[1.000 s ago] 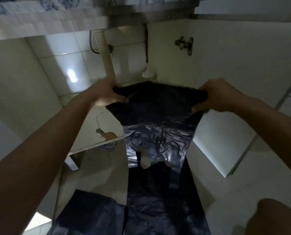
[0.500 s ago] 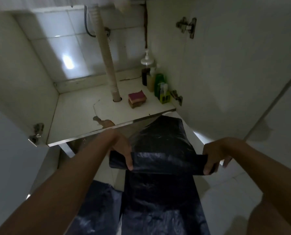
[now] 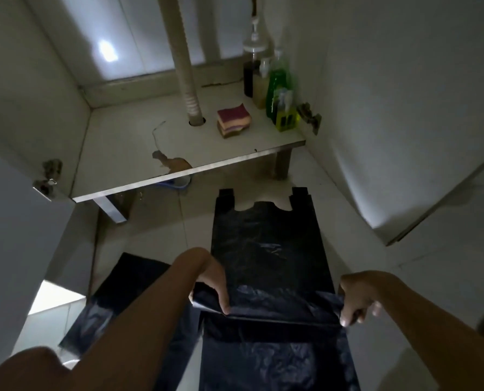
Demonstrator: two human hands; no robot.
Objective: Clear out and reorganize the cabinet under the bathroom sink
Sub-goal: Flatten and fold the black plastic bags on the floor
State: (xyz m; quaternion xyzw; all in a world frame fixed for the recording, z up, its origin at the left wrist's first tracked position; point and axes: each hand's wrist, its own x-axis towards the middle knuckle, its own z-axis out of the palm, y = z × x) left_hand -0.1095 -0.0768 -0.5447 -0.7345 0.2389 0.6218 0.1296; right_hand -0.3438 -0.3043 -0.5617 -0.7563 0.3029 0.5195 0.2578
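A black plastic bag (image 3: 269,249) lies flat on the tiled floor in front of the open cabinet, its handles pointing toward the cabinet. My left hand (image 3: 210,280) pinches the bag's near left corner, and my right hand (image 3: 356,297) pinches the near right corner. Between them the near edge is folded over the bag. On the cabinet floor (image 3: 122,153) a stack of sponges (image 3: 233,122) sits beside the drain pipe (image 3: 185,69). Several bottles (image 3: 272,83) stand in the back right corner.
A second black bag (image 3: 114,303) lies on the floor to the left, under my forearm. Both cabinet doors stand open: the left door (image 3: 18,221) and the right door (image 3: 421,136). A blue and white thing (image 3: 176,184) shows under the cabinet's front edge.
Both hands came down from cabinet height to the floor, drawing the bag toward me. It now lies flat with its handles spread, and the cabinet contents are in plain sight.
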